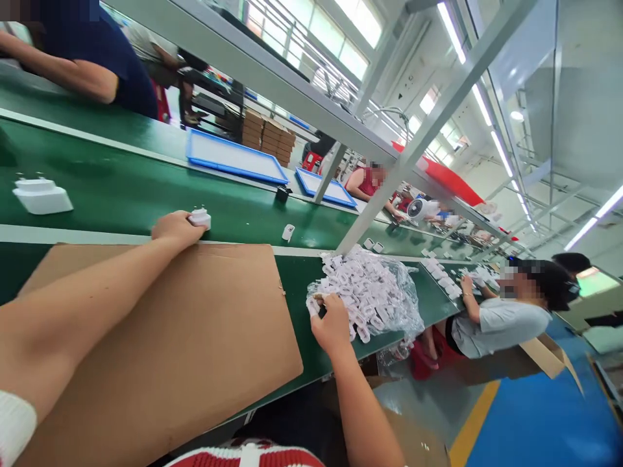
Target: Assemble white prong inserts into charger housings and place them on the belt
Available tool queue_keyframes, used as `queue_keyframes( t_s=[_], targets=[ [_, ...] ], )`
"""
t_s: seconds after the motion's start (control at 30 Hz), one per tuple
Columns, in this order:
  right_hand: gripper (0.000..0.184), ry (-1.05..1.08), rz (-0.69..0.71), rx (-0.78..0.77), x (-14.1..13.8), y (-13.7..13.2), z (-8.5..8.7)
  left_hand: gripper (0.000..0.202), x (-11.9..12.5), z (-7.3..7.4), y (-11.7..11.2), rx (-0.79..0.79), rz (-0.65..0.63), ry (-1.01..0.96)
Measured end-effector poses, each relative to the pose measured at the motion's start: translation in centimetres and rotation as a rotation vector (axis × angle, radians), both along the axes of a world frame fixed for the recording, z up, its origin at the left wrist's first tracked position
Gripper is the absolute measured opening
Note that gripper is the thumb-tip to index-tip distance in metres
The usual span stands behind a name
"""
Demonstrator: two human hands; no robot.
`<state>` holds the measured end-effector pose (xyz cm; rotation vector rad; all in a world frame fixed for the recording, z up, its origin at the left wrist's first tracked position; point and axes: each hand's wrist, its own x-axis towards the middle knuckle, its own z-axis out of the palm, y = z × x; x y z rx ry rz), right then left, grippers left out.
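My left hand (176, 227) reaches to the green belt past the cardboard's far edge. Its fingers are closed on a white plug adapter (201, 219) whose two pins point up. My right hand (333, 323) is at the near left side of a heap of white plastic casings (367, 285) on clear plastic. Between its thumb and fingers is one white plastic casing (312, 306), partly hidden by the fingers. Below my left forearm lies a flat sheet of brown cardboard (209, 337) on the green table.
Another white plug adapter (43, 196) stands at far left on the belt. A small white part (288, 232) and a black object (282, 193) lie farther right. Blue-rimmed trays (238, 159) line the far side. A slanting metal post (384, 194) rises behind the heap. Co-workers (506, 324) sit nearby.
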<state>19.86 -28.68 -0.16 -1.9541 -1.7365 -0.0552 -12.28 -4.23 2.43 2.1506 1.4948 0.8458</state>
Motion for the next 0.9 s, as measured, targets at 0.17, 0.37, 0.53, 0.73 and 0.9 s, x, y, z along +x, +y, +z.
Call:
queue_keyframes(
  t_s=[0.17,0.37,0.53,0.73,0.9],
  targets=[
    [0.018,0.272,0.401,0.072,-5.4,2.9,-1.8,0.046,2.6,2.7,-4.3,0.047,0.196,-0.03],
    [0.034,0.199,0.618,0.056,-7.1,5.8,-6.8,0.041,8.9,3.6,-2.3,-0.049,0.14,0.124],
    [0.036,0.295,0.636,0.028,-5.9,5.2,-8.7,0.036,13.6,2.3,-0.2,-0.207,0.133,0.158],
    [0.029,0.574,0.56,-0.074,-6.2,4.4,-5.2,0.026,13.1,3.2,-1.9,-0.19,0.064,0.115],
    [0.038,0.784,0.292,0.076,-5.6,5.2,-1.8,0.025,9.6,1.9,-7.4,-0.158,-0.118,-0.035]
  ],
)
